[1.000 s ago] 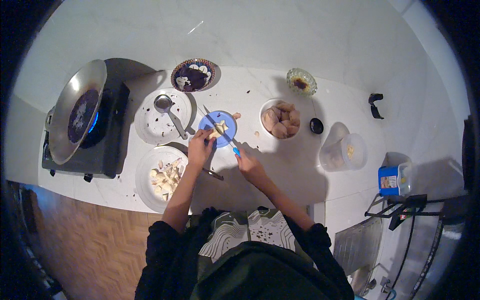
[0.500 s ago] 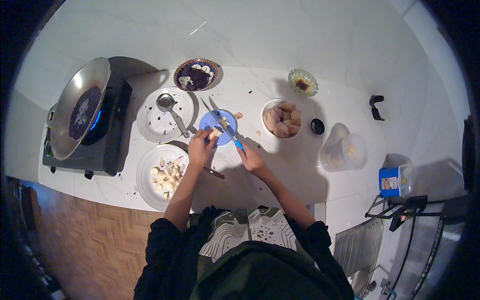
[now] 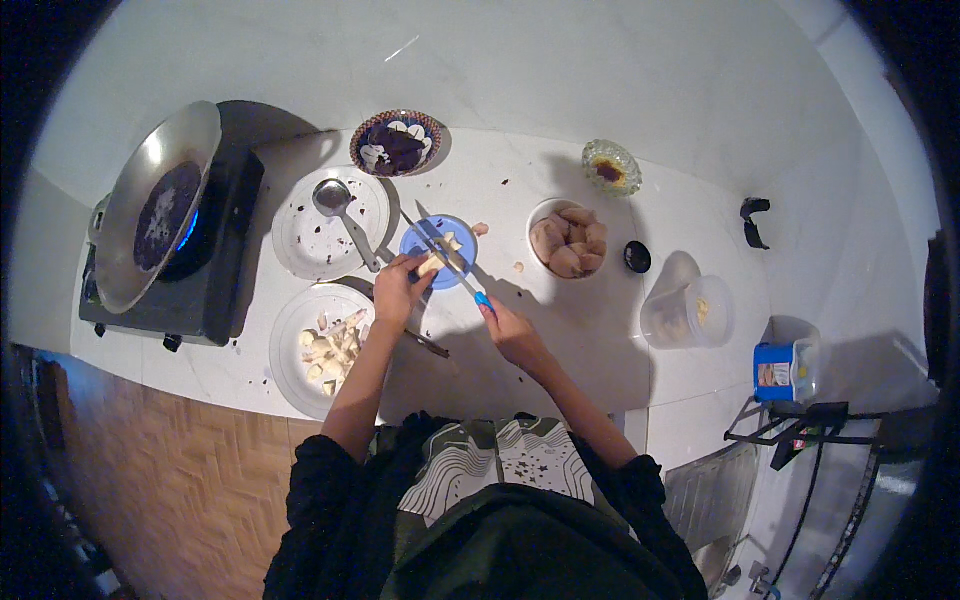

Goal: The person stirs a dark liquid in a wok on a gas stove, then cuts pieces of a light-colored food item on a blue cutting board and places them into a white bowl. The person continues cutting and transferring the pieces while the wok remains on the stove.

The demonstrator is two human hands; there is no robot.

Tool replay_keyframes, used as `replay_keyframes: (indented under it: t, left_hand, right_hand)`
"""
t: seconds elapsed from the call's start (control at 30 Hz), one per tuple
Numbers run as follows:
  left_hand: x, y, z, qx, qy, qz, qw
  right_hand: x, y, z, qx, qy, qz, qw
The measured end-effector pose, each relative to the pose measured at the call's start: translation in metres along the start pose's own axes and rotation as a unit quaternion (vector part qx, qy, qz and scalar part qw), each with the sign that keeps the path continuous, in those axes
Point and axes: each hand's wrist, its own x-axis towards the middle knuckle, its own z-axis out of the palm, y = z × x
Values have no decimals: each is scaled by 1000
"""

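My left hand (image 3: 398,290) pinches a pale yellow chunk (image 3: 430,266), perhaps garlic, against a small round blue board (image 3: 414,241). My right hand (image 3: 512,332) is closed around the blue handle of a knife (image 3: 483,299). The blade slants over the board to the far left, right beside the fingertips of my left hand. Small cut pieces (image 3: 452,241) lie on the board past the blade. Near my left forearm, a white plate (image 3: 283,350) bears several pale cloves and chunks (image 3: 330,350).
A wide pan (image 3: 150,130) sits over a blue flame on a black stove (image 3: 225,270). A ladle (image 3: 333,198) rests on a white plate (image 3: 300,245). Around stand a patterned bowl (image 3: 432,128), a bowl of raw meat chunks (image 3: 570,240), a glass dish (image 3: 612,166) and a clear tub (image 3: 670,318).
Both hands stay at the blue board, with the knife shifted only slightly across the pale chunk. The whole view has tilted a little.
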Motion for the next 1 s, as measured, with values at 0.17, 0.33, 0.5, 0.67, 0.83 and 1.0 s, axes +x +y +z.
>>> replay_keyframes:
  t: [0.17,0.33,0.5,0.67,0.83,1.0]
  left_hand:
    - [1,3,-2,-32,1,-12,999]
    - [2,-2,1,-32,5,-4,999]
    - [1,3,-3,-57,-4,-20,998]
    - [1,8,-4,-63,-1,-30,998]
    - [1,1,1,-56,22,-10,998]
    - [3,6,1,-41,9,-27,999]
  right_hand:
    - [1,-6,-4,61,-6,42,997]
    - [1,-7,-4,69,-41,102,992]
    - [7,-11,-9,51,-53,100,992]
    - [15,-16,-7,2,-30,77,997]
    - [16,-2,17,-52,-28,43,997]
    - [17,6,39,-100,29,37,994]
